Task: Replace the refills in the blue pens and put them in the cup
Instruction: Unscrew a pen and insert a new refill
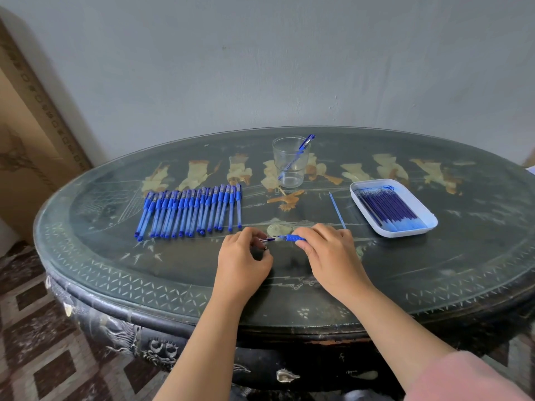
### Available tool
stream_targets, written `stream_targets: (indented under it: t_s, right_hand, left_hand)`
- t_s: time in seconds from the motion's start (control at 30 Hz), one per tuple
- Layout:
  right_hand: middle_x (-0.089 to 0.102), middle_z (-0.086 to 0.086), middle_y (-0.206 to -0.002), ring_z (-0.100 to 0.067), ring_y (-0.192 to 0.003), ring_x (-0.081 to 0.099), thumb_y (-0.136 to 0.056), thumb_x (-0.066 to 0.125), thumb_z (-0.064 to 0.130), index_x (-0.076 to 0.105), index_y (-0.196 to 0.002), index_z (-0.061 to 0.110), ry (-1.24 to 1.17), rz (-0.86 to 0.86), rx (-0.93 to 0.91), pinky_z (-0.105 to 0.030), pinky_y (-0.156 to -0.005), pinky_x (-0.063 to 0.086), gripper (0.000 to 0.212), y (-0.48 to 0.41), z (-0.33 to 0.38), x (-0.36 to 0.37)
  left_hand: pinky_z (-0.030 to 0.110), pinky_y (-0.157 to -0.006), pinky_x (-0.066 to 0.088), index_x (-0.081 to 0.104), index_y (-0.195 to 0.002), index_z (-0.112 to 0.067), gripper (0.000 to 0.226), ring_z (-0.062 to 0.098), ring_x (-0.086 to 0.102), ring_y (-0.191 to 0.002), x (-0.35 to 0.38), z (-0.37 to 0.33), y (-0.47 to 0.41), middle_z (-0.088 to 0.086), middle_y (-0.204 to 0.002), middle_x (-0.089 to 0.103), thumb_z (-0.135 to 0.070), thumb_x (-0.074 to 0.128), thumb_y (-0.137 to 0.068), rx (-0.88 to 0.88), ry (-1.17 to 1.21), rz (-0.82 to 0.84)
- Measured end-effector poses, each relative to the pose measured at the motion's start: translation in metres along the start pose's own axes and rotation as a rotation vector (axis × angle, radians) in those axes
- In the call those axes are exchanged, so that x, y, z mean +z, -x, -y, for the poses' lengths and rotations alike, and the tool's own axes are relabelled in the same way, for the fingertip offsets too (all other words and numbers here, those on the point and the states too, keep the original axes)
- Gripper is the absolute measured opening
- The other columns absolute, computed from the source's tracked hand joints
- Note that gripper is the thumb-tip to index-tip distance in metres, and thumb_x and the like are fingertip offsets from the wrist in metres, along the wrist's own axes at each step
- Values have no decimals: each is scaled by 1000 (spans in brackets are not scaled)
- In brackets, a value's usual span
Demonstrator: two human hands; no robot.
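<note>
The left hand (243, 261) is pinching a small thin piece (267, 240) between its fingertips, and the right hand (330, 256) is gripping a blue pen (295, 238) by its ribbed part, both just above the near middle of the dark table (173, 273); the two parts are lying almost end to end. A row of blue pens (191, 212) is lying at the left, a single refill (337, 211) is lying beside the white tray (405, 234) of refills (388, 206), and one capped pen (301, 151) is leaning in the glass cup (282, 157) farther back.
</note>
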State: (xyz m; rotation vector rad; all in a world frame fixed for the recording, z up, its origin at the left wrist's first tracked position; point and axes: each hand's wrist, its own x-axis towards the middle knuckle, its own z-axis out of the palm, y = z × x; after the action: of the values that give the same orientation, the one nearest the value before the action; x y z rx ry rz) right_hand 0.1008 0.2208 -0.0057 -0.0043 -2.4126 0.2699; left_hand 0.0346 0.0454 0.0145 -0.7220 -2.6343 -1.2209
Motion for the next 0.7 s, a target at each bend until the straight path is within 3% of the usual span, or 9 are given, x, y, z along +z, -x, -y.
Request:
stream_targets:
  t_s: [0.13, 0.3, 0.43, 0.7]
  right_hand:
    - [60, 9, -88, -16, -78, 60, -99, 41, 32, 66, -106, 25, 0, 2, 4, -38, -67, 43, 26, 1, 0, -1]
    - [60, 10, -88, -15, -77, 59, -98, 42, 32, 65, -106, 25, 3, 11, 0, -38, -67, 43, 25, 1, 1, -2]
    - [60, 10, -89, -14, -78, 59, -98, 42, 32, 65, -107, 26, 8, 22, 7, -37, -68, 42, 26, 0, 2, -3]
    - [60, 10, -88, -15, -75, 59, -98, 44, 32, 66, -107, 25, 18, 8, 7, -37, -67, 42, 25, 0, 3, -3]
  left_hand:
    - [19, -78, 34, 61, -99, -26, 23, 9, 49, -89, 0, 0, -1, -14, -83, 60, -15, 69, -81, -11, 1, 6]
    - [12, -75, 34, 62, -97, -26, 20, 9, 50, -89, 0, 2, 0, -16, -83, 60, -16, 70, -81, 3, -9, 0]
    - [21, -80, 41, 67, -92, -25, 16, 10, 52, -89, 2, 5, -1, -14, -84, 64, -16, 71, -80, 46, -30, -7]
    - [25, -84, 46, 72, -94, -24, 19, 11, 55, -91, 1, 7, -1, -14, -87, 66, -13, 72, -79, 77, -7, -9]
